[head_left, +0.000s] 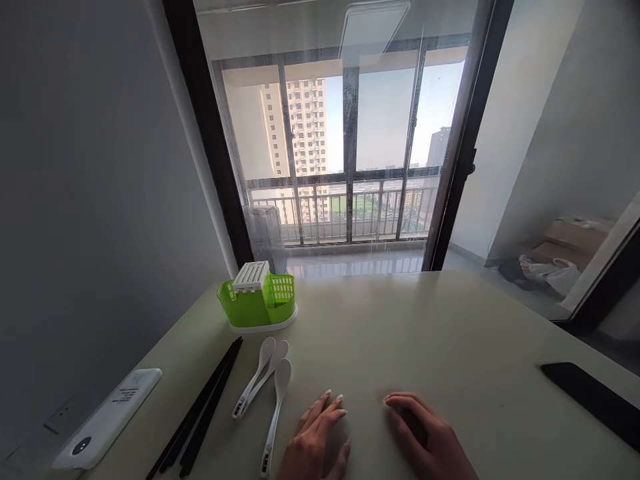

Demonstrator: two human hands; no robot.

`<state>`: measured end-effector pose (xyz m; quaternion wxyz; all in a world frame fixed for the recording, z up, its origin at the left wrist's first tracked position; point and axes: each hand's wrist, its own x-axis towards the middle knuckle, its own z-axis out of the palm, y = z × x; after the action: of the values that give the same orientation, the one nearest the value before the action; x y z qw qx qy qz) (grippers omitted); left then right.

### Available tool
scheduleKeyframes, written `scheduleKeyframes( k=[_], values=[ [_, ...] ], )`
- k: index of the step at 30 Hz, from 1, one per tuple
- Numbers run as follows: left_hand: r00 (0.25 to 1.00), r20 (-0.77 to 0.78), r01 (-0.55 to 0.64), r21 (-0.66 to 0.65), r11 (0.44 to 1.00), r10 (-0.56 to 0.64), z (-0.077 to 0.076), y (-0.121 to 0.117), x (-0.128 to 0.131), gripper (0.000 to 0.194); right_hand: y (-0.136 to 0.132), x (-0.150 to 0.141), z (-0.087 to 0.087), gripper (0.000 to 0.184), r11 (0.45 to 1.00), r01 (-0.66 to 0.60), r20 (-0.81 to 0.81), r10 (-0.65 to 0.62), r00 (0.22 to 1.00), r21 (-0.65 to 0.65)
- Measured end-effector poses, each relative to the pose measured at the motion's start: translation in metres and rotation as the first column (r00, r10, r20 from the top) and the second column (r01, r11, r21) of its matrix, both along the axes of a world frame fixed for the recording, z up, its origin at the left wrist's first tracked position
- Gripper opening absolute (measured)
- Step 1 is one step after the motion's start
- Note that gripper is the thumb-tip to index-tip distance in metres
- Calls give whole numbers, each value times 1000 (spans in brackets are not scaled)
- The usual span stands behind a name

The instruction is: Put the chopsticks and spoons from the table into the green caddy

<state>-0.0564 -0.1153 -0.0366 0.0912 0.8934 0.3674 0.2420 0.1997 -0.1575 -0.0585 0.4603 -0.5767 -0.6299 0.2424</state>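
Note:
My left hand (316, 443) lies flat on the pale table (450, 333), fingers stretched forward and holding nothing. My right hand (425, 437) rests beside it, palm down, fingers slightly curved and empty. Just left of my left hand lie three white plastic spoons (267, 387), bowls pointing away from me. Farther left is a bundle of black chopsticks (203, 410) lying diagonally. Behind the spoons stands a green cutlery drainer (256, 301) with a white slotted insert on a white tray.
A white remote-like device (107, 417) lies at the table's left edge. A black phone (595, 400) lies at the right edge. A large glass door (350, 153) to a balcony is beyond the table; boxes and bags (555, 260) sit on the floor at right.

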Motion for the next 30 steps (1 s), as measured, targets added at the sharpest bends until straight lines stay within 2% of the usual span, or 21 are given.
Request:
scheduleKeyframes(
  k=[7,15,23,30],
  values=[
    [999,39,1,1,1000,-1,-1,-1,0,43,0,-2,4,29,999,30,0,-30,1000,24],
    [1000,0,-19,1,1000,19,0,-2,1,41,0,0,5,27,1000,0,-22,0,1000,10],
    [1000,26,13,24,1000,-14,-14,3,-2,43,1,-1,3,29,1000,0,-54,1,999,15],
    [999,37,25,-1,1000,-25,-5,3,-3,42,1,-3,4,31,999,36,-50,-35,998,31]
  ],
)
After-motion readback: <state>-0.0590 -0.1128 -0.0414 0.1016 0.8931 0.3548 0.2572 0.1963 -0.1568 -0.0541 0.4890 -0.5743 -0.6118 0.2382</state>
